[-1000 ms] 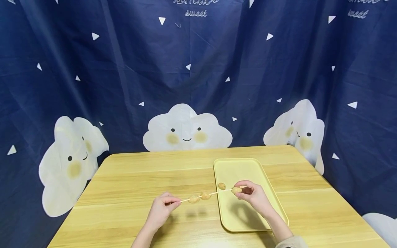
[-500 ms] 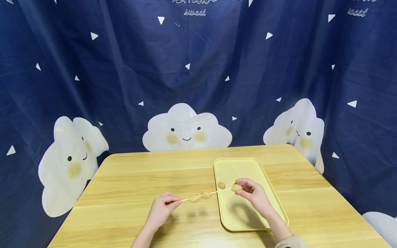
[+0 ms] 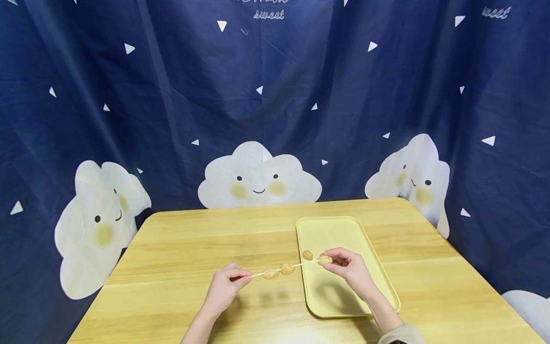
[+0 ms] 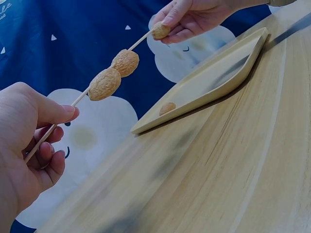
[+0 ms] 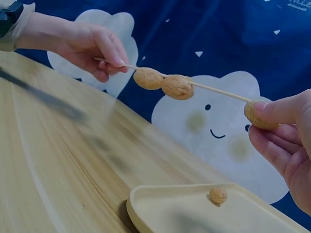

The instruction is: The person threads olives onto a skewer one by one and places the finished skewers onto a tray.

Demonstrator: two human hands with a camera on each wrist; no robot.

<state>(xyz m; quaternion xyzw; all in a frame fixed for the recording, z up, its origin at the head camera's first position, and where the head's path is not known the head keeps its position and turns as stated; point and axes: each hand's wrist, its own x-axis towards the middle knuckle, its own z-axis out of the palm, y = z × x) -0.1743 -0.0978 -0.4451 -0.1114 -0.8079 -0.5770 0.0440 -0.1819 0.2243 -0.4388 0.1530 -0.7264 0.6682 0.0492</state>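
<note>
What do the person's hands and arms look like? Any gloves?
No gloves: the left hand and right hand are bare. The left sleeve is pale and loose, with a dark gadget by its cuff. The right sleeve is pale beige.

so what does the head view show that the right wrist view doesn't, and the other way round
Only the head view: both rounded far corners of the table, nearly the whole tray, and the right sleeve cuff.

Only the right wrist view: the left sleeve cuff and a dark object beside it, too cropped to identify.

Both: the left hand holding the skewer, two brown balls on it, the right hand pinching a third ball, a loose ball in the tray, and the navy curtain printed with clouds.
</note>
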